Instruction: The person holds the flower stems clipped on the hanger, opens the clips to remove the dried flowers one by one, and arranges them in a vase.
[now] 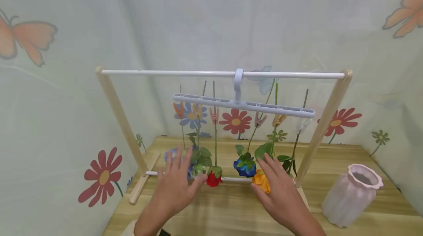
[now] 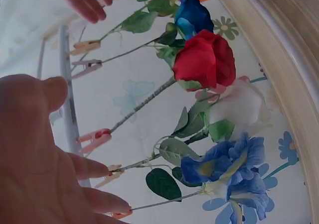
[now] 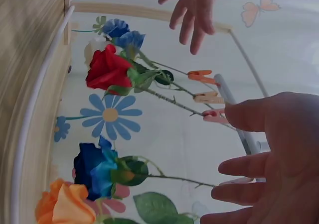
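A grey-white clip hanger [image 1: 211, 100] hangs by its hook, tilted slightly down to the right. Its coloured clips hold several artificial flowers upside down by their stems. My left hand [image 1: 175, 184] has its fingers spread, in front of the white rose [image 2: 241, 109] and the blue-purple flower [image 2: 219, 167]. Between the two hands hang a red rose [image 1: 214, 180] and a blue rose [image 1: 245, 168]. With straight fingers, my right hand [image 1: 282, 188] overlaps part of the orange-yellow rose [image 1: 261, 181] in the head view. It also hides the bloom of the rightmost stem [image 1: 295, 151].
A wooden rack with a white top rail [image 1: 172, 73] and a lower rail [image 1: 231, 179] stands on the wood-grain table [image 1: 218, 214]. To the right is a pale pink fluted vase [image 1: 347, 199]. Behind hangs a curtain [image 1: 198, 19] printed with flowers and butterflies.
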Tool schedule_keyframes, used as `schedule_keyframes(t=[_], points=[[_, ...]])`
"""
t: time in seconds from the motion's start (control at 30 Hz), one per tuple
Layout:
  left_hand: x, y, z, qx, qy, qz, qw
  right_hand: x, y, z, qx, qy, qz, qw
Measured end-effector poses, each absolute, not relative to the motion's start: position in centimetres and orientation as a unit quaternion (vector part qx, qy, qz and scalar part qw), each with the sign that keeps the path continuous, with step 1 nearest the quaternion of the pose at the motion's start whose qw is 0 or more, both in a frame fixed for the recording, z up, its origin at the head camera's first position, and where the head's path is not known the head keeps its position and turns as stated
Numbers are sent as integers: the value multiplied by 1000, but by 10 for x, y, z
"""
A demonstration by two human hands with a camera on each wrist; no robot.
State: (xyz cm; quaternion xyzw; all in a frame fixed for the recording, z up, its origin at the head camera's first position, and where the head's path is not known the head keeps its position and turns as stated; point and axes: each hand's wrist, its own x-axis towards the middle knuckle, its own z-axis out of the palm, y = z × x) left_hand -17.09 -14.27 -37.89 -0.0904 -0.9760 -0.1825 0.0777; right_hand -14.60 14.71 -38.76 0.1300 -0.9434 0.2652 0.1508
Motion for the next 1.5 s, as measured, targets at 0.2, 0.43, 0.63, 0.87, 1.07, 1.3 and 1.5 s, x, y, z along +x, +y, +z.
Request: schedule_keyframes(t=[0.2, 0.43, 0.63, 0.87, 1.07, 1.3, 1.5], points=[[-189, -152, -370, -72, -963, -222, 134, -159, 127, -374, 128, -919, 305, 212], [-219, -163, -360, -43, -933, -317, 162, -177, 103, -359, 135, -892, 368, 227], [-244, -181, -360, 2, -909, -383, 165, -191, 73, -351, 163, -876, 405, 206], [-277, -181, -373, 10, -863, -481, 153, -208, 44, -345, 175, -855, 445, 198], [-291, -171, -372, 11, -850, -500, 166, -226, 23, -336, 187, -850, 469, 153], [-295, -169, -370, 21, -856, -485, 177, -241, -1, -329, 219, -836, 483, 140], [-294, -167, -371, 13, -841, -506, 189, -255, -18, -323, 227, -850, 444, 168]])
